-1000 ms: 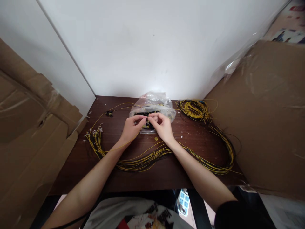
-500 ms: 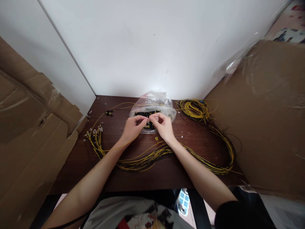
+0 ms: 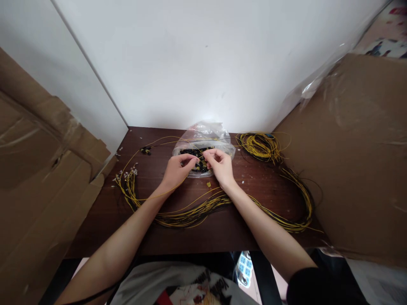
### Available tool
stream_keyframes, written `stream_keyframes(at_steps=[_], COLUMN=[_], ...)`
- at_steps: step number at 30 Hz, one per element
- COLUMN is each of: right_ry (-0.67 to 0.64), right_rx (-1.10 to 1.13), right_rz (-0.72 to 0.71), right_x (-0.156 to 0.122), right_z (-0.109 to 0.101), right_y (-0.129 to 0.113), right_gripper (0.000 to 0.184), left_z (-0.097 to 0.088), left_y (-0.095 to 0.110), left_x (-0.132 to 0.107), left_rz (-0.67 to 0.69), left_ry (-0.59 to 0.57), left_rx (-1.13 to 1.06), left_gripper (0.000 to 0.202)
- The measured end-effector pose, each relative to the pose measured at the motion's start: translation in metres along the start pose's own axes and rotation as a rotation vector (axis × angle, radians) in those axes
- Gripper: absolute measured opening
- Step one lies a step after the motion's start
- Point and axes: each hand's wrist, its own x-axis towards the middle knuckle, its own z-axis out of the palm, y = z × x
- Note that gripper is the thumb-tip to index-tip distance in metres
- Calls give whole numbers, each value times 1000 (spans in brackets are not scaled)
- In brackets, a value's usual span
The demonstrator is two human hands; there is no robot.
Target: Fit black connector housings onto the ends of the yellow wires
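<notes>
My left hand (image 3: 178, 170) is closed in a pinch on a yellow wire (image 3: 153, 198), which runs back over my wrist to the bundle on the left. Beside it, with a small gap between the fingertips, my right hand (image 3: 221, 168) is also pinched; what it holds is too small to tell. Both hands are over a clear plastic bag (image 3: 203, 129), which contains many small black and yellow parts (image 3: 200, 165). A single small yellow piece (image 3: 208, 184) rests on the table just below the bag.
A long bundle of yellow and black wires (image 3: 187, 219) curves across the dark wooden table (image 3: 197, 241). Its left ends carry whitish tips (image 3: 129, 173). A wire coil (image 3: 259, 146) lies back right, and small black-yellow parts (image 3: 145, 151) back left. Cardboard (image 3: 349, 161) flanks both sides.
My right hand has shifted slightly right and up, so its fingertips are now apart from those of my left hand. The left hand stays in place.
</notes>
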Motion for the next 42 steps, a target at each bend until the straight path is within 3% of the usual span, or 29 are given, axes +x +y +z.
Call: stream_keyframes(at_steps=[21, 28, 35, 42], right_ry=[94, 60, -99, -51], right_rx=[13, -12, -84, -109], right_rz=[-7, -25, -38, -59], right_x=[3, 1, -3, -1], right_z=[-2, -1, 3, 0], right_y=[-3, -2, -3, -2], right_gripper=[22, 22, 21, 21], left_z=[-1, -1, -1, -1], left_y=[-3, -2, 0, 0], left_x=[1, 1, 1, 0], left_rz=[-15, -28, 1, -8], left_ry=[13, 28, 10, -6], left_rx=[-27, -33, -18, -9], left_gripper=[25, 27, 25, 24])
